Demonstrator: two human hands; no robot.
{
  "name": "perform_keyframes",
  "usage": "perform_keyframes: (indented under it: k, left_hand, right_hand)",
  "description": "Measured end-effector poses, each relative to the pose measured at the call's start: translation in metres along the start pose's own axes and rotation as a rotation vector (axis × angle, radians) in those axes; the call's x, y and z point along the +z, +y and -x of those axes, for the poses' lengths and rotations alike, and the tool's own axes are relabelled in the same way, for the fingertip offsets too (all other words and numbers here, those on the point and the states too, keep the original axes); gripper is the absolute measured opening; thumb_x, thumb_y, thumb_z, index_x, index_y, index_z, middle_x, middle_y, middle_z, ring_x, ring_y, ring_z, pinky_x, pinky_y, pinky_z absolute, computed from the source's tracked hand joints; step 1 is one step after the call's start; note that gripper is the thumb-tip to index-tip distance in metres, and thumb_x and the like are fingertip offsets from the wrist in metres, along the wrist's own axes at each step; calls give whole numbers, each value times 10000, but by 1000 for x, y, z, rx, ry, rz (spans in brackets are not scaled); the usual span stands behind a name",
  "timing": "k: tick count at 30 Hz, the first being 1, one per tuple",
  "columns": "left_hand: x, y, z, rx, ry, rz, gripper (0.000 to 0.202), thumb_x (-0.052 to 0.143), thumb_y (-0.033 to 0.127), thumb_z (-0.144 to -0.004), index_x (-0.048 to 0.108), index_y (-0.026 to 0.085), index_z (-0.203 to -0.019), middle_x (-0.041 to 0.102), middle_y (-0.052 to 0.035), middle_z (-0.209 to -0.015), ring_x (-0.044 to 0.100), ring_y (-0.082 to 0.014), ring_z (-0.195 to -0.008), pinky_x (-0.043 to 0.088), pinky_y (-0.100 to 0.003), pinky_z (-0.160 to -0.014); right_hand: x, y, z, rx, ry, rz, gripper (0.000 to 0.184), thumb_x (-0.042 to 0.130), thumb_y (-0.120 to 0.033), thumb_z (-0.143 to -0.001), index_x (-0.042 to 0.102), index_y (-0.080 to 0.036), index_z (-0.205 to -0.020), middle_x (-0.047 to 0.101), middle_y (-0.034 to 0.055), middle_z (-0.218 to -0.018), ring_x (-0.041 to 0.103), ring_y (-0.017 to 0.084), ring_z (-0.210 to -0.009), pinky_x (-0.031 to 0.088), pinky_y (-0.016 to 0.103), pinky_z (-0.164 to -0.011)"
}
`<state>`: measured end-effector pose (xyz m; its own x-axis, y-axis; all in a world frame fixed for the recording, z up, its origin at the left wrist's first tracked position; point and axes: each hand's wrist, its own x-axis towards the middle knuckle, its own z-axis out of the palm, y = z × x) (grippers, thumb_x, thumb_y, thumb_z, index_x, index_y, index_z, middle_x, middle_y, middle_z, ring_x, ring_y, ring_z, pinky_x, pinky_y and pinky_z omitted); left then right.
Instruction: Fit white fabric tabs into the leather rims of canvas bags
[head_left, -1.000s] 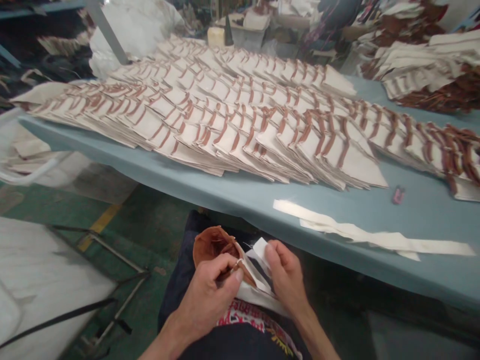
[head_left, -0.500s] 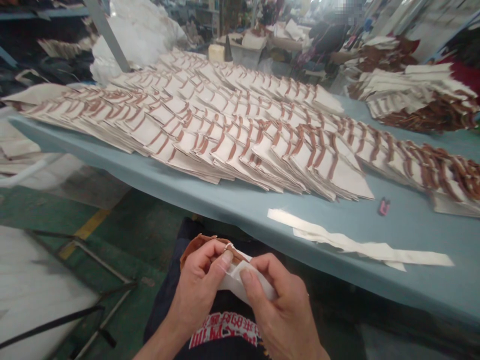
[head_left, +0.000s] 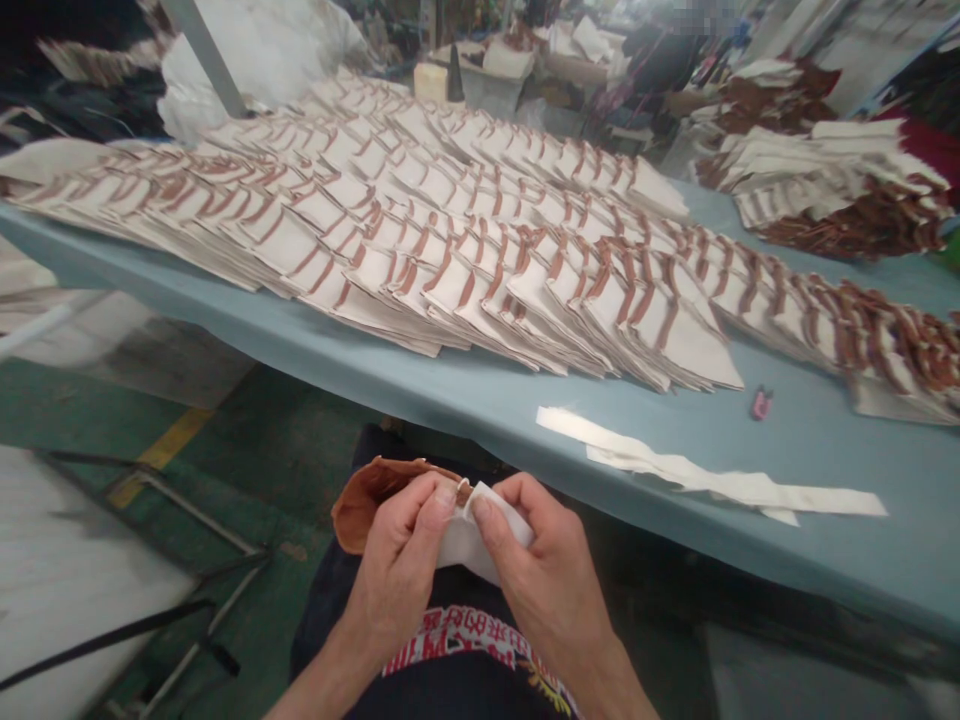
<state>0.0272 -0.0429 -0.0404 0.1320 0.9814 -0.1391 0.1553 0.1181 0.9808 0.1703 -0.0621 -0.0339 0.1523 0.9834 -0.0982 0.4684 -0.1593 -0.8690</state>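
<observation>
Over my lap I hold a sewn piece of brown and white fabric [head_left: 466, 548]. Its brown part [head_left: 367, 510] bulges out to the left of my left hand [head_left: 409, 545], whose thumb and forefinger pinch the edge near the seam. My right hand [head_left: 529, 545] grips the white part, thumb on top, close beside the left fingertips. A short stretch of brown edge shows between the two thumbs. The rest of the piece is hidden under my hands.
Overlapping rows of white and brown fabric pieces [head_left: 450, 280] cover much of the blue table [head_left: 300, 355]. Near its front edge lie white strips [head_left: 697, 480] and a small pink thread snipper [head_left: 761, 403]. More stacked fabric [head_left: 832, 190] sits at the back right. A metal-framed stand [head_left: 217, 600] is on my left.
Both hands have shifted slightly left and closer together along the edge. More of the brown part shows at the left. The whole view has moved a little.
</observation>
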Motion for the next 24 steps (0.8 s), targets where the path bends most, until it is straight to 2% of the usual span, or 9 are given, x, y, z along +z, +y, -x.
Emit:
perform_keyframes:
  k: [6, 13, 19, 24]
  left_hand:
    - [-2, -9, 2, -36, 23, 5, 418, 503, 458, -995, 659, 166, -740, 605, -17, -691, 529, -166, -628, 436, -242, -574]
    - [-1, -18, -1, -99, 29, 26, 468, 521, 541, -993, 756, 143, -921, 673, -51, -784, 588, -201, -728, 454, -251, -606]
    - [3, -20, -1, -137, 101, 86, 477, 595, 584, -938, 772, 141, -953, 728, -67, -816, 600, -197, -686, 456, -254, -580]
    - [1, -15, -5, -107, 33, 43, 485, 536, 560, -973, 763, 132, -954, 726, -80, -863, 607, -204, -743, 475, -262, -631]
  right_hand:
    - [3, 0, 0, 11, 14, 49, 320, 569, -447, -922, 600, -225, -694, 617, -17, -570, 535, 149, -509, 347, 237, -487]
    - [3, -1, -1, -15, 50, 77, 299, 592, -412, -909, 613, -228, -675, 614, -25, -544, 518, 136, -467, 340, 230, -470]
    - [6, -1, -4, -73, 131, 157, 294, 614, -396, -913, 625, -229, -671, 615, -31, -519, 539, 131, -445, 333, 232, -482]
    - [7, -1, -5, -112, 169, 224, 307, 615, -406, -930, 634, -233, -677, 629, -33, -519, 560, 132, -445, 331, 237, -489]
